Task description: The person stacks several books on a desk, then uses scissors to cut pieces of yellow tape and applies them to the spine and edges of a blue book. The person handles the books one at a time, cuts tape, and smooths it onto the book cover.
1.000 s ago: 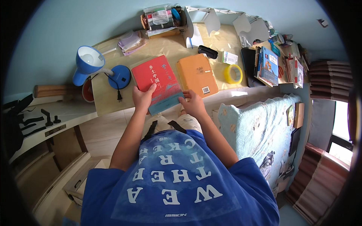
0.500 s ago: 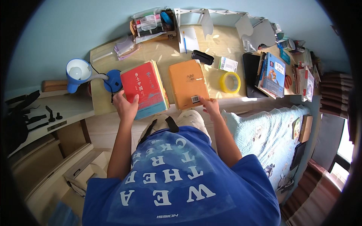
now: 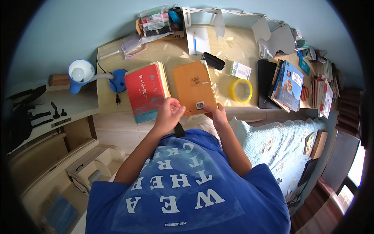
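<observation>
An orange book [image 3: 194, 85] with a barcode label near its lower edge lies at the middle of the desk's front edge. My right hand [image 3: 218, 114] grips its lower right corner, thumb on the cover and the other fingers partly hidden underneath. To the left, a thick red book [image 3: 145, 84] with a blue-green lower band rests on the desk, its bottom part past the edge. My left hand [image 3: 168, 115] hovers between the two books, beside the orange one's lower left corner. It is slightly blurred, with its fingers loosely curled and apart, holding nothing.
Right of the orange book are a black case [image 3: 213, 61], a small white box [image 3: 240, 70] and a yellow tape roll [image 3: 241, 90]. Stacked books [image 3: 290, 87] lie farther right. A blue lamp [image 3: 81, 73] stands left, near a black plug [image 3: 117, 100]. A quilted bed [image 3: 272, 136] is at lower right.
My left hand has let go of the red book's left side and moved right, toward the orange book. My right hand keeps its hold. The view has shifted slightly.
</observation>
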Available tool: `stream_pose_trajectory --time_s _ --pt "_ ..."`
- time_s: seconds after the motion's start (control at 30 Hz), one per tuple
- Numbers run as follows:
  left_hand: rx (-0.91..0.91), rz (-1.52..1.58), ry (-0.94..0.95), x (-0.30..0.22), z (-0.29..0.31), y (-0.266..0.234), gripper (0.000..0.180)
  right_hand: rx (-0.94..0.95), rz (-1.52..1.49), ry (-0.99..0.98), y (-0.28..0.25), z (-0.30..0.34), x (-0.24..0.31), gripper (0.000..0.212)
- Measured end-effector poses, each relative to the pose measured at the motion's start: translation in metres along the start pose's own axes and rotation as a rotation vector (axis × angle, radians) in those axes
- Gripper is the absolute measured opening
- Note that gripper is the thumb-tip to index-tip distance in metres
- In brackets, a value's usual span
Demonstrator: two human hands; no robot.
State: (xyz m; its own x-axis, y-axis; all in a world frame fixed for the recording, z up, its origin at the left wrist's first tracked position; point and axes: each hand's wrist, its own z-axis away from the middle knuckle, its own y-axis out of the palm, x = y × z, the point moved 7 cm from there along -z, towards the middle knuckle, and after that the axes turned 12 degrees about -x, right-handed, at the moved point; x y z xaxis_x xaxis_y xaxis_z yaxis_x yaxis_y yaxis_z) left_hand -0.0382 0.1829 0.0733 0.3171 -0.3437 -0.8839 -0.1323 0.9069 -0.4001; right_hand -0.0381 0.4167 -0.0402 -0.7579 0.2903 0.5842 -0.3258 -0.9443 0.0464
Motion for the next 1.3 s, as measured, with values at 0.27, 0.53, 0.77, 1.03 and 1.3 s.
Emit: stream_pose_trajectory --time_s 0.27,0.53,0.77,1.03,1.3 --pt "0.137 0.142 -0.152 -0.003 -0.003 0.009 0.024 -0.248 0.265 -0.466 0.012 0.065 0.073 0.046" --pt "0.103 0.195 -0.32 0.002 0.002 -0.021 0.032 -0.306 0.104 -0.543 0.015 0.128 0.106 0.043" --pt "0.195 0.986 -0.613 -0.058 0.011 -0.066 0.068 -0.148 0.632 -1.639 0.109 0.275 0.154 0.047" --pt "0.296 1.382 -0.55 -0.01 0.013 -0.095 0.053 0.4 1.239 -1.953 0.179 0.303 0.086 0.047" --pt "0.323 1.115 -0.489 0.021 0.002 -0.123 0.057 0.254 0.463 -0.526 0.158 0.176 0.095 0.071"
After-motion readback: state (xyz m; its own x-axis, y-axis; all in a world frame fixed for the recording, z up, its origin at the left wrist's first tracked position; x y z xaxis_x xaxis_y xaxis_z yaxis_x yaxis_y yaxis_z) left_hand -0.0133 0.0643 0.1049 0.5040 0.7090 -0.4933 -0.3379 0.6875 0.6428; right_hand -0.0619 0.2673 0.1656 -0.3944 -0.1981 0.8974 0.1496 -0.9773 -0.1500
